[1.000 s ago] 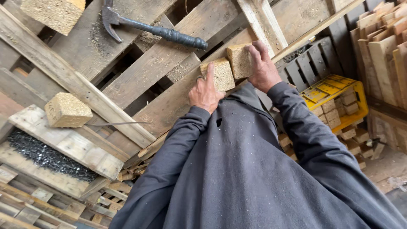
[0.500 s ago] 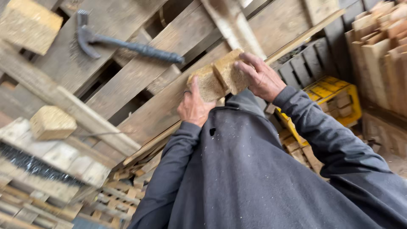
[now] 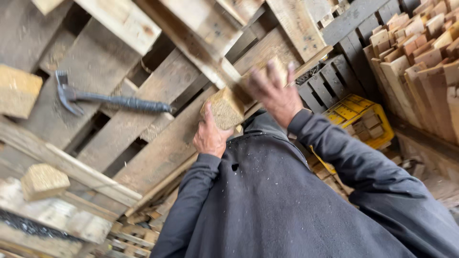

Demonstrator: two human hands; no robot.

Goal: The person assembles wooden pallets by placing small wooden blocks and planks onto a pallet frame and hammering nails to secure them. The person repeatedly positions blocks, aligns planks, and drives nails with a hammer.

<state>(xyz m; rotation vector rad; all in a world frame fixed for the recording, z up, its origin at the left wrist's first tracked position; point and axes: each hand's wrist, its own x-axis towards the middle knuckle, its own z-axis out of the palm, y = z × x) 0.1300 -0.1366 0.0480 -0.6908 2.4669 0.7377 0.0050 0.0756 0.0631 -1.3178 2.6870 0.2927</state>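
My left hand (image 3: 209, 138) grips a pale pressed-wood block (image 3: 224, 109) from below, holding it against the slats of a wooden pallet (image 3: 158, 148). To its right, my right hand (image 3: 275, 93) is raised and blurred. Its fingers are spread over a second wood block (image 3: 260, 71) that shows partly behind them, and they press it toward the pallet boards. Both arms wear dark grey sleeves. The two blocks are close together, slightly apart.
A dark claw hammer (image 3: 114, 102) lies on the pallet at the left. More wood blocks (image 3: 16, 91) (image 3: 43, 181) sit on boards at the left edge. A yellow crate (image 3: 358, 119), a dark plastic pallet (image 3: 330, 79) and stacked planks (image 3: 420, 62) stand on the right.
Both hands have lifted the two blocks away from where they sat together. The right hand has moved up and right with its block, and the view has swung left.
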